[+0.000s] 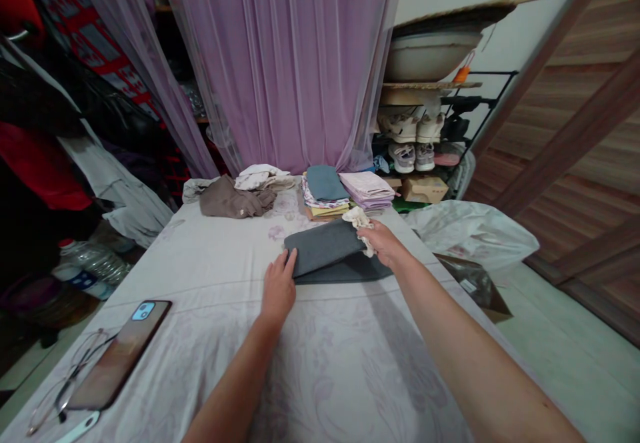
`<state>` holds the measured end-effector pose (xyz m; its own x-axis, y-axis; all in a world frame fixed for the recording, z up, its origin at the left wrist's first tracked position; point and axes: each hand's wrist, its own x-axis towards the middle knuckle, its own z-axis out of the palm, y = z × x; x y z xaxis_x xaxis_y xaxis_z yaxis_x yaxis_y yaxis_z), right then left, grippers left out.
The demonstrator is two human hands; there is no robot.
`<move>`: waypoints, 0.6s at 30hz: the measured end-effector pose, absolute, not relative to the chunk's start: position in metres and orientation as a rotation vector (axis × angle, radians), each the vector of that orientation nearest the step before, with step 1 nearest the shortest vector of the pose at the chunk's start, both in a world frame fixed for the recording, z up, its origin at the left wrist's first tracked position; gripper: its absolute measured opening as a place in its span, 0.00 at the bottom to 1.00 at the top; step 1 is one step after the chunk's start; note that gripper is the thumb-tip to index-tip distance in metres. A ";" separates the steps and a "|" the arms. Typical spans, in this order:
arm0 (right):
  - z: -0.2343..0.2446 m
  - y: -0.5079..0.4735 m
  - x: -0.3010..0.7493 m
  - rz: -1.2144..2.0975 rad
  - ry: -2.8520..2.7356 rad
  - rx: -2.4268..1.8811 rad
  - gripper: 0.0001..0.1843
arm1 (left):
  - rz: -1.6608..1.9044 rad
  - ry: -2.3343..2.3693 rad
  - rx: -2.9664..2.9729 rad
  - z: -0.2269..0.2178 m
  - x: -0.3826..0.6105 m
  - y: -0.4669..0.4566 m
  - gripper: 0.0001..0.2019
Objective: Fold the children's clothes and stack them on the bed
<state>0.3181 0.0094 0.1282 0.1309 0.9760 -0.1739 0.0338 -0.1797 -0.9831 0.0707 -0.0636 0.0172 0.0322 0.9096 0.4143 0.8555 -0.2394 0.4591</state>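
Laundry, part folded, laid out on a floral-patterned cloth (320,369). Completed, by appearance: two neat piles at the far edge before the purple curtain (285,63). Left pile (327,211): slate-blue piece uppermost, a white printed layer below it, then yellow and tan. Right pile (367,188): pale pink patterned piece above lilac layers. In progress: one dark grey garment (323,248), judged to be mid-fold. Outstanding, by appearance: a rumpled brown garment (233,201), with a crumpled white piece (263,177) just behind it and a pale printed piece (197,190) at its left; whether these belong to the same lot cannot be told.

Dark grey garment: plain, matte, made up into a long narrow strip. Location: nearer the wearer than the piles, between the two hands. Upper layer lifted at the right, a wedge-shaped gap showing over the flat lower layer. Cream ruffled edge (357,217) at the right end; whether trim or a separate piece, unclear.

Left hand (279,286): fingers slightly apart, touching the garment's left end; any grip beneath not visible. Right hand (384,243): fingers bunched, pinching the cream ruffled edge.
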 end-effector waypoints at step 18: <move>0.091 0.006 0.385 0.704 -1.592 -2.043 0.33 | 0.287 1.793 2.518 0.074 0.136 -0.014 0.29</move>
<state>0.3847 0.0057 0.0906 0.2020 0.9724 -0.1169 0.7405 -0.2298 -0.6316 0.1362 -0.0142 0.0743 0.3164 0.9399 0.1284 0.9330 -0.3327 0.1368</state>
